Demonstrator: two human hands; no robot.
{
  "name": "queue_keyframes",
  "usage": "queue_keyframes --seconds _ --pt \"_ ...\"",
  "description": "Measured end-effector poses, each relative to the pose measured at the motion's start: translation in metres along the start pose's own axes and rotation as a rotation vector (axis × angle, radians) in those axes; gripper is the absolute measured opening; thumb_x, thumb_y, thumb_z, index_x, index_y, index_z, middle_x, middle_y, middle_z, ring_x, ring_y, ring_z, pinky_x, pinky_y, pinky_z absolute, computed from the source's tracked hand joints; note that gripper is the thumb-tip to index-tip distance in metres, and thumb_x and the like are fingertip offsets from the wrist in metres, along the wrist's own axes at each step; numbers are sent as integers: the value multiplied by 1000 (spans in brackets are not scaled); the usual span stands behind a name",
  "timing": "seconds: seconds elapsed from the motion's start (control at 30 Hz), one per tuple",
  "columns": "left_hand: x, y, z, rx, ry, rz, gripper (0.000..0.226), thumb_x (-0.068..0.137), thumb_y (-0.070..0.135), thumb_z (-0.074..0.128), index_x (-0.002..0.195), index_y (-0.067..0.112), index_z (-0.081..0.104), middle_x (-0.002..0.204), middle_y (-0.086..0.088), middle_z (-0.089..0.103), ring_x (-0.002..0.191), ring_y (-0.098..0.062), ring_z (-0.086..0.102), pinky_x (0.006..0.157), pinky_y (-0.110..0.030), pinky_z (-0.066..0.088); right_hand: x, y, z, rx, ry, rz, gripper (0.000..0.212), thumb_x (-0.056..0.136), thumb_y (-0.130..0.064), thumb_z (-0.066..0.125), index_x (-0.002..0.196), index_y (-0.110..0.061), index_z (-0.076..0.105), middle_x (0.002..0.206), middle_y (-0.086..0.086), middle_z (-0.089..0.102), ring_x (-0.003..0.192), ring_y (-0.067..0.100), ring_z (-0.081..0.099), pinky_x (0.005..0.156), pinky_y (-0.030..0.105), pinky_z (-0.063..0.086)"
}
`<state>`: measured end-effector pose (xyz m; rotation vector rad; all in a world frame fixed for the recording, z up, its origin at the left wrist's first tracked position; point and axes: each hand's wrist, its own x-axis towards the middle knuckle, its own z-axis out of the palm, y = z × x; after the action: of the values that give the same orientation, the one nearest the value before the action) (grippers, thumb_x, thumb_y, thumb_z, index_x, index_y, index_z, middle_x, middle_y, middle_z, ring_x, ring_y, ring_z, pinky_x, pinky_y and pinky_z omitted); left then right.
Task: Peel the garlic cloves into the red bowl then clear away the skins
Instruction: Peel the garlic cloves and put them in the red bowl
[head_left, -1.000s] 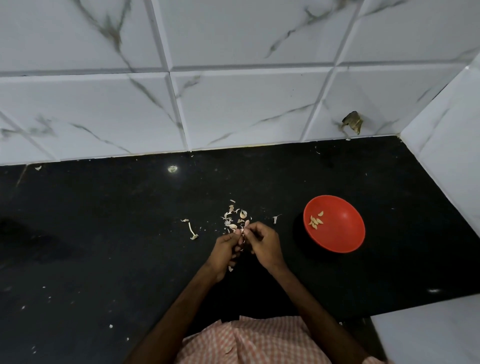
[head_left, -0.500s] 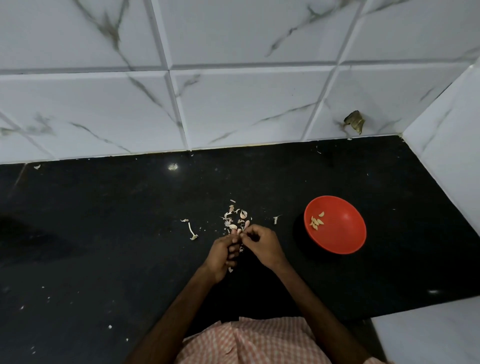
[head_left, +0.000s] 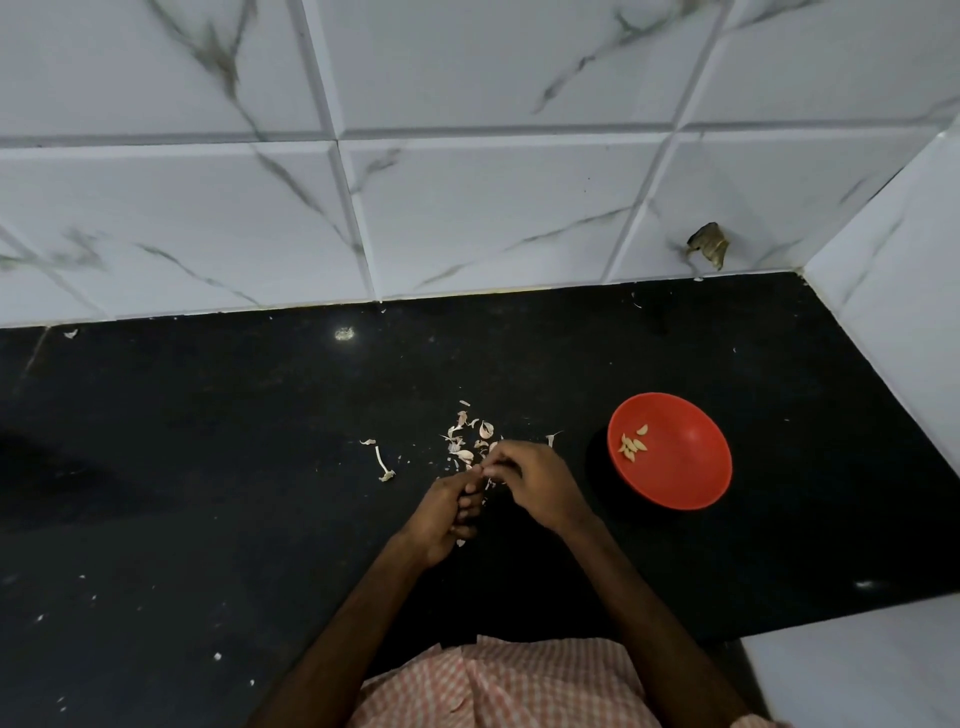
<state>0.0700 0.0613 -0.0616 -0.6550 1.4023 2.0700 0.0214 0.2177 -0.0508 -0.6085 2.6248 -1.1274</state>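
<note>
A wall of white marbled tiles (head_left: 493, 208) rises behind a black table (head_left: 208, 467), and a second white wall closes the corner on the right. Low in the view, a pink checked shirt (head_left: 519, 686) shows between two bare forearms that reach forward over the table. The red bowl (head_left: 670, 451) stands on the table to the right of the hands, apart from them, with a few peeled garlic cloves (head_left: 632, 446) lying on its left inner slope. The left hand (head_left: 441, 514) and the right hand (head_left: 540, 480) meet at the fingertips just above the table; each grip is narrow, with fingers curled in, pinching something small and pale between them, too small and too hidden to name for sure. Just beyond the hands lies a loose scatter of garlic skins (head_left: 470, 439), with a thin stalk piece (head_left: 383, 462) lying apart to their left. A small brown scrap (head_left: 707, 244) sticks to the wall tiles near the corner.
</note>
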Motion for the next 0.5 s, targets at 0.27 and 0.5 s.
queue_keyframes --seconds 0.27,0.5 --pt "-2 0 2 129 -21 193 36 100 33 50 68 17 47 57 5 37 46 -3 27 38 -15 20 -1 -3 5 -185 43 -20 15 100 -20 51 85 -18 55 79 -14 57 70 6 53 67 28 47" --pt "0 5 -5 480 -69 403 34 104 22 47 73 12 56 60 5 51 51 -1 43 51 -13 35 -4 2 31 264 108 296 38 103 -31 46 70 -18 57 63 -1 62 56 11 54 60 38 46"
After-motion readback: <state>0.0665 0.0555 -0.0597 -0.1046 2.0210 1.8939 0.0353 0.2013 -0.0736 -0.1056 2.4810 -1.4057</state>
